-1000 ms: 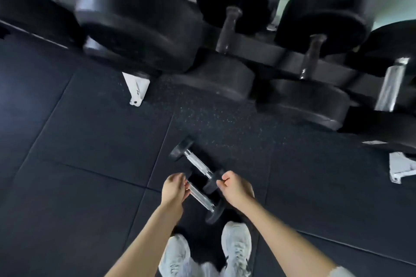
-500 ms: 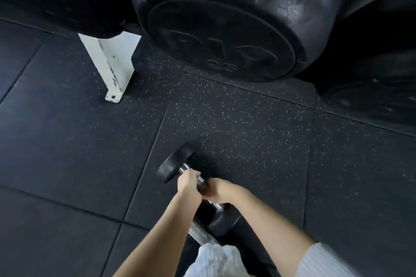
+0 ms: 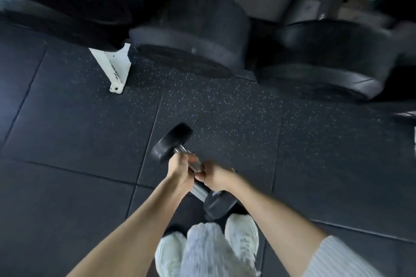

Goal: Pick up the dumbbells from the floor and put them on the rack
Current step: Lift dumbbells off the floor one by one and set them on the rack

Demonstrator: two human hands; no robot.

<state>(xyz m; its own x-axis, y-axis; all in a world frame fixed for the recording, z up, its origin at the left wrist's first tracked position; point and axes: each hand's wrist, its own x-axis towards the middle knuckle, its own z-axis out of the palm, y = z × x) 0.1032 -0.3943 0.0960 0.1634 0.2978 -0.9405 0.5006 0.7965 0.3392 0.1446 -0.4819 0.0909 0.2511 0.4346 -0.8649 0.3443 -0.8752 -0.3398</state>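
Nearest we have white shoes (image 3: 242,231) on the floor (image 3: 225,108), toes just beside the near dumbbell (image 3: 217,206). It lies under the wrists with part of its chrome bar showing, and nothing holds it as far as we can tell. Just past it, the left grip (image 3: 180,167) and right grip (image 3: 215,179) are both clenched round the chrome handle of the far dumbbell (image 3: 172,141), side by side and touching. Only its far black head shows clear of the fingers. We can't tell if it is off the floor yet. We judge it small, rigid and light for two hands. The bar is the place to hold, since the heads are round, too fat to pinch and likely to roll. The weight sits at both ends, so a mid-bar hold keeps it level. Beyond is speckled floor, then the white rack foot (image 3: 114,69) and the big dumbbells (image 3: 191,36) on the low tier, blurred and well apart from the hands.
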